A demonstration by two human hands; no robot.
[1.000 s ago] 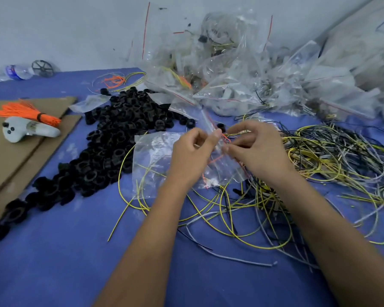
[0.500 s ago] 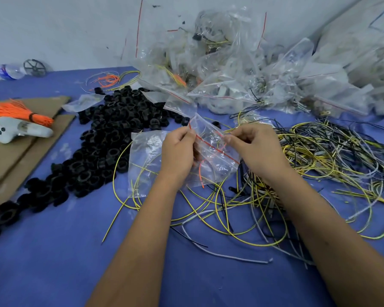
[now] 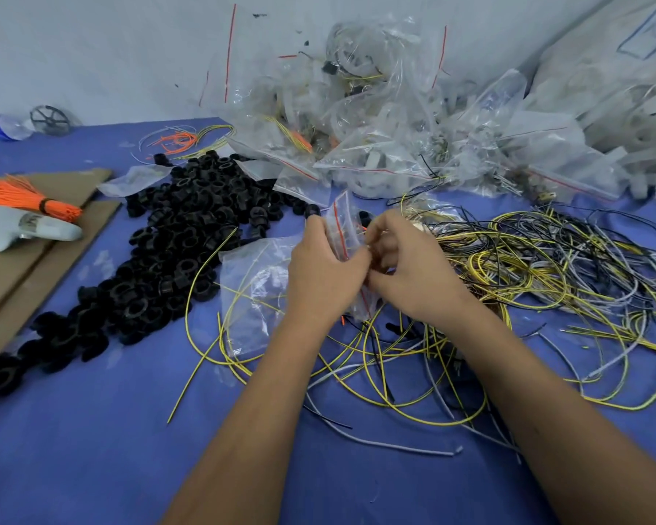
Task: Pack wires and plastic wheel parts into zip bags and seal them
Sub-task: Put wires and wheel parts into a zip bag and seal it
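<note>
A small clear zip bag [image 3: 342, 225] with a red seal line stands on edge between my hands above the blue table. My left hand [image 3: 324, 269] grips its left side. My right hand [image 3: 406, 267] has curled fingers pinching the bag's right side. What the bag contains is hidden by my fingers. Another clear bag [image 3: 256, 293] lies flat under my left wrist, over yellow wires. A heap of black plastic wheel parts [image 3: 175, 244] spreads to the left. Tangled yellow, black and grey wires [image 3: 538, 274] lie to the right and under my forearms.
A big pile of filled clear zip bags [image 3: 394, 126] lines the wall at the back. Cardboard sheets [image 3: 19, 267] on the left carry an orange wire bundle [image 3: 23, 197] and a white controller [image 3: 19, 231]. A water bottle [image 3: 1, 126] and a spoked wheel [image 3: 50, 120] stand far left.
The bag was stretched flat between my hands; now my hands have come together and the bag is turned upright and bunched between them.
</note>
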